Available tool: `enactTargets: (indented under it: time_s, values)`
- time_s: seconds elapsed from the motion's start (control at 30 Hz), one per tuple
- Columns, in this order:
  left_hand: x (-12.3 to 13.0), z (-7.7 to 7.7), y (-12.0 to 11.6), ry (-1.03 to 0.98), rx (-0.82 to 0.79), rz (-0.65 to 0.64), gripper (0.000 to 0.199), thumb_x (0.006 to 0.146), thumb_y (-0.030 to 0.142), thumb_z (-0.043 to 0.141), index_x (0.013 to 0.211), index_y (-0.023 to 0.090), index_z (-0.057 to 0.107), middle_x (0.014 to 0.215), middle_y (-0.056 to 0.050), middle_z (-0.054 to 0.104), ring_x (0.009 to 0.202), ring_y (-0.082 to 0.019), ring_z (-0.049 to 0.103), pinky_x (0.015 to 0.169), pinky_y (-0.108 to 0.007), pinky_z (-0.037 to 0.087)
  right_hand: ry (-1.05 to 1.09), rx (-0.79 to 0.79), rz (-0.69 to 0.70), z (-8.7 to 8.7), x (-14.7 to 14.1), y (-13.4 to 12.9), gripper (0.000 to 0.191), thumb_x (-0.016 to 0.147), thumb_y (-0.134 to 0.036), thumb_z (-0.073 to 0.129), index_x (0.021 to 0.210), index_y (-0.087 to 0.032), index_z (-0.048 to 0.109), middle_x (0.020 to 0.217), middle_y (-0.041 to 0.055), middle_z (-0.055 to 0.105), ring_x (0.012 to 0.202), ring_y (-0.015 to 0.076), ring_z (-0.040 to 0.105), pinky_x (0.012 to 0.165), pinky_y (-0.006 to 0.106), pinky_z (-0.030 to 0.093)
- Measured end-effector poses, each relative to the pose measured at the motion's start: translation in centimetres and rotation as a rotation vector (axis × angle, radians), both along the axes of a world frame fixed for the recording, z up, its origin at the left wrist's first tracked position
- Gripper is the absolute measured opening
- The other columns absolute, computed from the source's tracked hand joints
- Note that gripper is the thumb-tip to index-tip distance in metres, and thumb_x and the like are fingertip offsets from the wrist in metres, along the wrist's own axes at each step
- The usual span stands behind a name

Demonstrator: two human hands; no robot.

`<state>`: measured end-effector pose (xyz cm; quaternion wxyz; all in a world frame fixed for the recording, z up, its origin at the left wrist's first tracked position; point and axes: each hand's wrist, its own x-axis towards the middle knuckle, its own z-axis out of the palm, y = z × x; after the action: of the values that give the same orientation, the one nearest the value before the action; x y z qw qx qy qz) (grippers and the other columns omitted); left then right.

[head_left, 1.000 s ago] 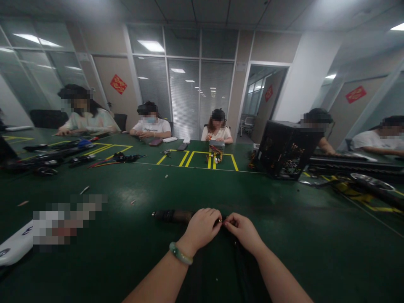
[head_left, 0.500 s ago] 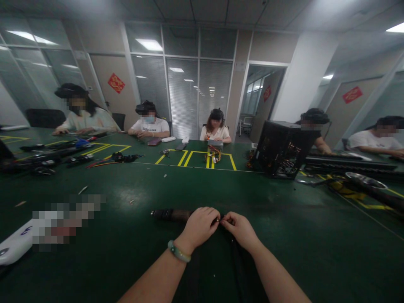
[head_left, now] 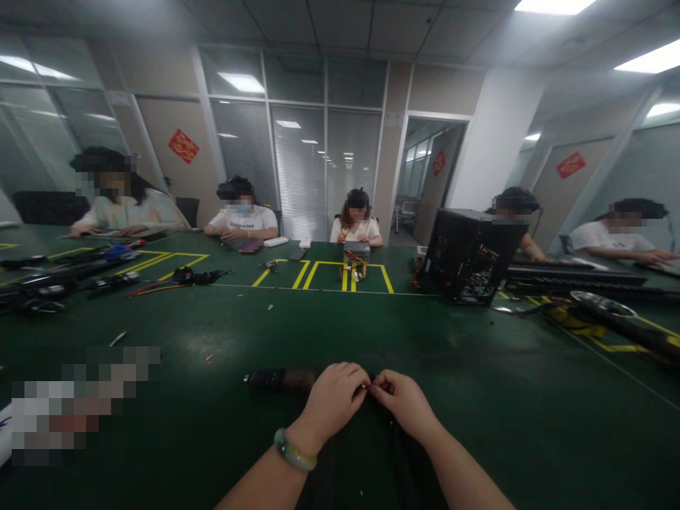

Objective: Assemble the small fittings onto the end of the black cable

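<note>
My left hand (head_left: 337, 400), with a green bangle (head_left: 295, 451) at the wrist, is closed over a dark rod-like thing (head_left: 281, 380) that lies crosswise on the table and has a shiny metal tip at its left end. Close against it, my right hand (head_left: 404, 400) has thumb and forefinger pinched together. A tiny gold-coloured bit (head_left: 364, 385) shows between the two hands' fingertips. What the right fingers pinch is too small to make out. Dark strips run from beneath the hands toward me, dim against the green table (head_left: 239, 425).
Several people with head-worn gear sit across the table. A black computer case (head_left: 470, 255) stands back right. Nearer on the right is a long black thing with a shiny ring (head_left: 603, 304). Black parts and cables (head_left: 185, 276) lie at left. A white object (head_left: 8, 432) is partly blurred out.
The view has shifted slightly, so the background sits a little further left. Both hands keep the same hold, their fingertips together at the dark rod-like thing.
</note>
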<state>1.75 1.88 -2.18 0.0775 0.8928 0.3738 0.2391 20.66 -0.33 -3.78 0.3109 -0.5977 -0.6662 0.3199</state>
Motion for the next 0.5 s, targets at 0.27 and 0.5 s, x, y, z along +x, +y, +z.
enactTargets:
  time_s: [0.27, 0.5]
  values:
    - [0.0, 0.0, -0.1, -0.011, -0.031, 0.022, 0.010, 0.085, 0.016, 0.058, 0.092, 0.024, 0.058, 0.094, 0.002, 0.061, 0.091, -0.018, 0.055, 0.083, -0.032, 0.039, 0.098, 0.017, 0.022, -0.9, 0.3, -0.3, 0.008, 0.082, -0.027, 0.062, 0.085, -0.021, 0.066, 0.077, -0.0008, 0.067, 0.071, 0.0160, 0.062, 0.060, 0.022, 0.041]
    - [-0.2, 0.1, -0.3, -0.047, -0.051, 0.014, 0.011, 0.086, 0.014, 0.055, 0.092, 0.023, 0.058, 0.099, 0.000, 0.062, 0.095, -0.019, 0.055, 0.086, -0.034, 0.039, 0.098, 0.045, 0.000, -1.0, 0.3, -1.0, 0.007, 0.080, -0.023, 0.062, 0.086, -0.022, 0.066, 0.081, -0.0001, 0.065, 0.071, 0.0161, 0.059, 0.062, 0.023, 0.042]
